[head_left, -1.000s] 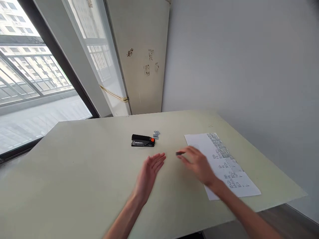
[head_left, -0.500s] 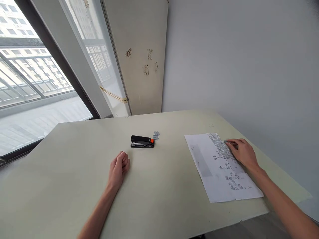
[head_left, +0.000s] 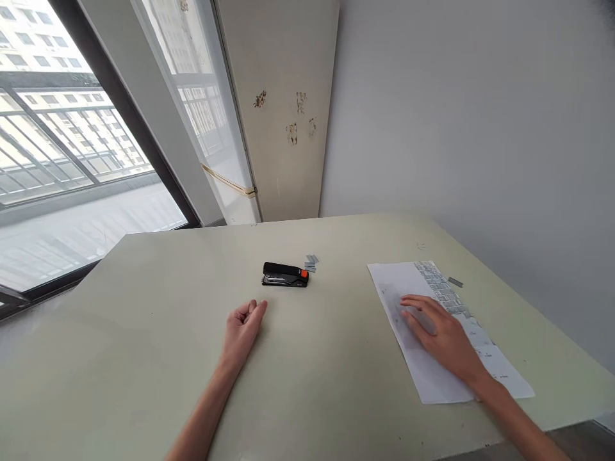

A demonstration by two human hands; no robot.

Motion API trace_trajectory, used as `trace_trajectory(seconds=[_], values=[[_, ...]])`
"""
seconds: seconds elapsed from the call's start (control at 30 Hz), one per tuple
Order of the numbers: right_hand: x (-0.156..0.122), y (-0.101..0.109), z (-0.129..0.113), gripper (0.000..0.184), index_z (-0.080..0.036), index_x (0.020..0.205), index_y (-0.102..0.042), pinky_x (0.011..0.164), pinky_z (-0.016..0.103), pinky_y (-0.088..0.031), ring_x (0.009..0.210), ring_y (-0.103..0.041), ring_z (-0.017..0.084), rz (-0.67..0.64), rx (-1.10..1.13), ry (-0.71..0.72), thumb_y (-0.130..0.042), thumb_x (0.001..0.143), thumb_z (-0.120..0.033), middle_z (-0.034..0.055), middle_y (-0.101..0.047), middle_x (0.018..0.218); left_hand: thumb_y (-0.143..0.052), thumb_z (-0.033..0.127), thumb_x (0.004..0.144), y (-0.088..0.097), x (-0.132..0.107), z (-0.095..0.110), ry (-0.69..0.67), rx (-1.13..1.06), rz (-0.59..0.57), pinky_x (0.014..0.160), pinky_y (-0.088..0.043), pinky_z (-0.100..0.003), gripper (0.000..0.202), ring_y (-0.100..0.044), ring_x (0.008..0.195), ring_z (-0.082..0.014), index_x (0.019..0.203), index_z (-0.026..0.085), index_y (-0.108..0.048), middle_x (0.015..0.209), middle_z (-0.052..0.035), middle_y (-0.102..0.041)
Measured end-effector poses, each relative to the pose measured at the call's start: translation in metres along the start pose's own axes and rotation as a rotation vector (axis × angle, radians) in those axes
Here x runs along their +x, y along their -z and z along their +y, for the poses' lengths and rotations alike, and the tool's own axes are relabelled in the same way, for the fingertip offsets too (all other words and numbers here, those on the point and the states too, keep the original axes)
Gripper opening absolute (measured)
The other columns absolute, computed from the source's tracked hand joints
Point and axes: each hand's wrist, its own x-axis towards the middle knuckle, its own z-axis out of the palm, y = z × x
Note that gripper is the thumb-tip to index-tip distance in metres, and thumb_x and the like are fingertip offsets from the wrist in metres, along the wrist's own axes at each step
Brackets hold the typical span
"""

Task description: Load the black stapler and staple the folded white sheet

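My left hand (head_left: 244, 330) rests on the table as a loose fist, with nothing visible in it. Just beyond it lies a black stapler (head_left: 285, 275) with an orange-red patch at its right end. Several small strips of staples (head_left: 311, 263) are grouped beside that end. Over the printed paper (head_left: 391, 282) is my right hand (head_left: 442, 336), its fingers bent and apart with nothing between them; I cannot tell whether it touches the sheet. A single grey staple strip (head_left: 455, 282) sits on the table by the paper's upper right edge.
The pale table (head_left: 158, 358) ends in front of a grey wall (head_left: 456, 115) on the right and a stained cabinet-like panel (head_left: 288, 166) at the back. A window with a dark frame (head_left: 129, 115) stands at the left.
My right hand has moved left from the paper's right edge to over the sheet, its fingers now spread. The grey strip shows where its fingertips were. My left fist has turned slightly.
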Motion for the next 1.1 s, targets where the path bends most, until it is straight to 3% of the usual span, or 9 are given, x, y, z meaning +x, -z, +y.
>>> trace_trajectory(seconds=[0.07, 0.17, 0.27, 0.6, 0.83, 1.1], values=[[-0.005, -0.008, -0.023, 0.028, -0.033, 0.115, -0.072, 0.101, 0.048, -0.057, 0.120, -0.068, 0.029, -0.044, 0.095, 0.010, -0.055, 0.102, -0.050, 0.0050, -0.071, 0.130, -0.066, 0.045, 0.087, -0.001, -0.001, 0.001, 0.001, 0.012, 0.020, 0.052, -0.017, -0.027, 0.055, -0.019, 0.056, -0.0115, 0.066, 0.024, -0.018, 0.060, 0.0067, -0.021], [-0.009, -0.021, -0.053, 0.026, -0.033, 0.117, -0.071, 0.079, 0.039, -0.062, 0.105, -0.071, 0.026, -0.130, 0.225, -0.007, -0.056, 0.103, -0.048, 0.0054, -0.073, 0.125, -0.066, 0.041, 0.081, -0.003, 0.000, 0.002, -0.001, 0.026, 0.038, 0.051, -0.018, -0.025, 0.054, -0.020, 0.056, -0.0113, 0.065, 0.024, -0.018, 0.060, 0.0067, -0.021], [-0.011, -0.031, -0.067, 0.026, -0.031, 0.112, -0.072, 0.064, 0.033, -0.060, 0.089, -0.072, 0.023, -0.217, 0.302, -0.024, -0.054, 0.104, -0.049, 0.0054, -0.076, 0.113, -0.066, 0.042, 0.080, -0.003, 0.001, 0.001, -0.008, 0.037, 0.048, 0.051, -0.019, -0.024, 0.053, -0.020, 0.056, -0.0110, 0.065, 0.024, -0.018, 0.061, 0.0069, -0.021], [-0.006, -0.028, -0.061, 0.035, -0.028, 0.110, -0.074, 0.086, 0.038, -0.062, 0.095, -0.075, 0.024, -0.318, 0.441, -0.193, -0.055, 0.102, -0.057, 0.0056, -0.079, 0.103, -0.064, 0.041, 0.083, -0.003, 0.000, -0.002, -0.020, 0.035, 0.056, 0.051, -0.020, -0.023, 0.052, -0.020, 0.057, -0.0110, 0.066, 0.024, -0.018, 0.062, 0.0069, -0.021], [0.016, -0.037, -0.074, 0.043, -0.024, 0.103, -0.072, 0.066, 0.033, -0.060, 0.072, -0.072, 0.020, -0.301, 0.475, -0.188, -0.055, 0.100, -0.063, 0.0052, -0.075, 0.087, -0.065, 0.041, 0.084, -0.002, 0.000, -0.002, -0.018, 0.027, 0.050, 0.050, -0.019, -0.023, 0.052, -0.019, 0.057, -0.0107, 0.067, 0.024, -0.018, 0.063, 0.0068, -0.021], [0.007, -0.035, -0.066, 0.051, -0.022, 0.104, -0.069, 0.055, 0.028, -0.051, 0.062, -0.065, 0.018, -0.316, 0.492, -0.321, -0.056, 0.095, -0.071, 0.0029, -0.068, 0.078, -0.065, 0.042, 0.084, -0.002, -0.001, 0.001, -0.004, 0.024, 0.056, 0.050, -0.019, -0.023, 0.052, -0.019, 0.057, -0.0103, 0.067, 0.024, -0.019, 0.063, 0.0069, -0.022]])
